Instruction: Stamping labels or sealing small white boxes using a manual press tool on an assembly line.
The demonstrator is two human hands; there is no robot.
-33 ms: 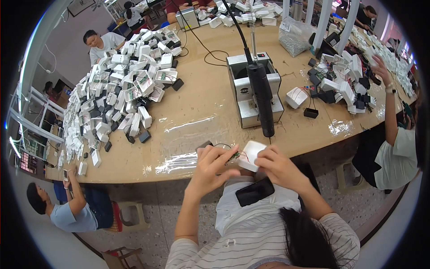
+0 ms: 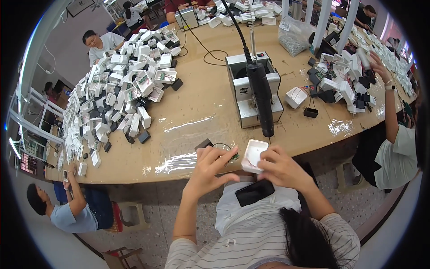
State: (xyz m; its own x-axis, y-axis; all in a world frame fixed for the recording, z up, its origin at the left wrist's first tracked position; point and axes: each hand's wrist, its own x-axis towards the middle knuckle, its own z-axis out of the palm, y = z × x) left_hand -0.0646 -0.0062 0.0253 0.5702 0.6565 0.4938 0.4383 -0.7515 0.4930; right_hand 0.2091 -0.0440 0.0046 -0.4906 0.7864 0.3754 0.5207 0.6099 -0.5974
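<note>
My right hand [image 2: 283, 168] grips a white plastic box shell [image 2: 254, 153] by its right side, the hollow face up, over the table's front edge. Thin red wire shows inside it. To the left, my left hand [image 2: 209, 165] has its fingers stretched out and its thumb apart. A small green circuit board [image 2: 233, 157] is at its index fingertip. A dark wire runs from the board toward a black block [image 2: 204, 144] just beyond the knuckles. My left palm's underside is hidden. A black phone [image 2: 255, 193] lies on my lap.
A black electric screwdriver [image 2: 261, 96] hangs before a metal screw feeder [image 2: 247, 117]. White and black housings form a big heap [image 2: 121, 85] on the left. Another heap [image 2: 345, 85] is on the right, near a bag of screws [image 2: 293, 38]. Co-workers sit around the table [image 2: 197, 103].
The white shell has tilted and shifted slightly right, away from the circuit board, and more of its hollow shows. My left hand is almost unmoved.
</note>
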